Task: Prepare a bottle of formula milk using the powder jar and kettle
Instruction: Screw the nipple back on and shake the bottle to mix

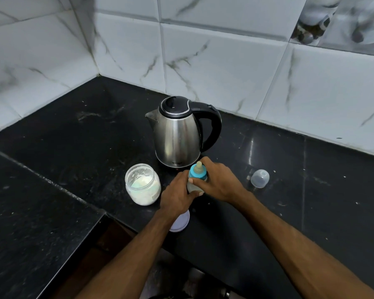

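Observation:
A baby bottle (197,173) with a blue collar and a pale teat stands upright on the black counter (73,134), just in front of the steel kettle (177,134). My left hand (177,193) grips the bottle's clear body from the left. My right hand (218,182) wraps around the bottle from the right, fingers curled just below the blue collar. The powder jar (143,184) stands open to the left of the bottle, with white powder inside. The kettle's lid is shut and its black handle points right.
A clear bottle cap (260,178) lies on its side on the counter to the right. A pale round lid (180,222) lies partly hidden under my left wrist near the counter's front edge. Tiled walls close the corner behind.

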Available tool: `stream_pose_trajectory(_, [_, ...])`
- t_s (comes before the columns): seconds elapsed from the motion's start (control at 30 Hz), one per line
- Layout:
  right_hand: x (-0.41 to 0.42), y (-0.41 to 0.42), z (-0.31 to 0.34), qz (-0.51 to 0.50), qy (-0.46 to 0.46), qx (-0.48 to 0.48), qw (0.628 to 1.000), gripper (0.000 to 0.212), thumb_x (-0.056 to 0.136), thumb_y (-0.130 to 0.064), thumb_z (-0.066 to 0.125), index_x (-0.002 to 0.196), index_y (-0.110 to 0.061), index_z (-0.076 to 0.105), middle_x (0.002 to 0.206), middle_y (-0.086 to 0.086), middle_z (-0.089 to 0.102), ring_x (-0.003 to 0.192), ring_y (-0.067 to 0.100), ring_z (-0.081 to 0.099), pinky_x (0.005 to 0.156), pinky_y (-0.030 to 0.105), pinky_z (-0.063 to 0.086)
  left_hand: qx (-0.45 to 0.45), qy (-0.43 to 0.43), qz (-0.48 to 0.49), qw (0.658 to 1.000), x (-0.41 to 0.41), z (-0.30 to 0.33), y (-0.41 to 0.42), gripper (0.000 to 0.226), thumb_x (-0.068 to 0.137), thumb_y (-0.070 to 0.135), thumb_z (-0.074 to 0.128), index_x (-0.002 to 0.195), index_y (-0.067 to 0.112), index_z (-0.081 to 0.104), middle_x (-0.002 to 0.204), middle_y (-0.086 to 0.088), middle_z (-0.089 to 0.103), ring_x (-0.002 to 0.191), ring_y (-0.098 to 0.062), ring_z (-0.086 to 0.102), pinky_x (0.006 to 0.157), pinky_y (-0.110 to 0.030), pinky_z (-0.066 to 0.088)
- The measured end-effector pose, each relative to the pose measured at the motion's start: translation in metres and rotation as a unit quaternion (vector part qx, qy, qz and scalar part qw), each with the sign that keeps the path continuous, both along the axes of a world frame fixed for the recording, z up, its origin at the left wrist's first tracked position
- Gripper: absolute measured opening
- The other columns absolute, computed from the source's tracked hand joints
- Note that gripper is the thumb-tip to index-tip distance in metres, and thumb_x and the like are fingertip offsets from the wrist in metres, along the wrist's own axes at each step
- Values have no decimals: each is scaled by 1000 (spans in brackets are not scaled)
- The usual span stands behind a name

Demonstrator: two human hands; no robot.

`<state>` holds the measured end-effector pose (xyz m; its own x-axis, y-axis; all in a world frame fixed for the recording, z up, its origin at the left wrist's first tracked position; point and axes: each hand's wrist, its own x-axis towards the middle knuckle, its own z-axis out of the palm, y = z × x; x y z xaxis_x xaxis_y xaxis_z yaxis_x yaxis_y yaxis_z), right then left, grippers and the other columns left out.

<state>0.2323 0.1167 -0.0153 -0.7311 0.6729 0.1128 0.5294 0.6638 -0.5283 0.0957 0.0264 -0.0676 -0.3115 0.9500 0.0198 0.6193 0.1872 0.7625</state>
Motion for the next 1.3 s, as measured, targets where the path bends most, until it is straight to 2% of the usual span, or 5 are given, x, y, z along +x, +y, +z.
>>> stream_pose_trajectory(0.3, [-9,-26,-8,-123,58,21,991,41,85,-54,64,101,-21,46,91,-9,63,77,8,59,63,20,37,-19,10,9,1000,2,4,0,65,86,35,73,143,26,44,141,7,53,128,-14,52,104,-36,43])
stream_pose_trajectory(0.57, [1,-27,-3,-84,97,-73,989,61,80,-55,70,127,-24,47,113,-10,63,98,5,59,86,27,52,-27,2,11,1000,4,7,-2,69,80,37,76,141,25,47,137,6,56,126,-15,54,103,-34,44])
stream_pose_trajectory(0.73, [26,-16,4,-168,87,-20,982,53,88,-58,58,127,-23,51,77,-18,48,67,-1,47,61,16,34,-31,-7,18,999,4,6,-2,71,66,61,67,128,32,50,123,11,62,112,-13,60,93,-46,52])
stream_pose_trajectory(1.03, [91,26,-22,-340,9,47,939,40,88,-31,65,126,-20,56,135,8,45,127,27,41,104,48,34,-45,-3,13,999,1,3,-1,69,67,55,69,129,35,48,126,10,60,116,-15,58,97,-48,50])
stream_pose_trajectory(1.3, [101,31,-46,-353,49,-22,934,45,89,-11,62,132,-17,50,135,13,40,120,31,46,98,40,46,-37,5,13,999,1,0,0,63,76,41,77,132,31,48,128,9,59,117,-15,57,98,-47,49])
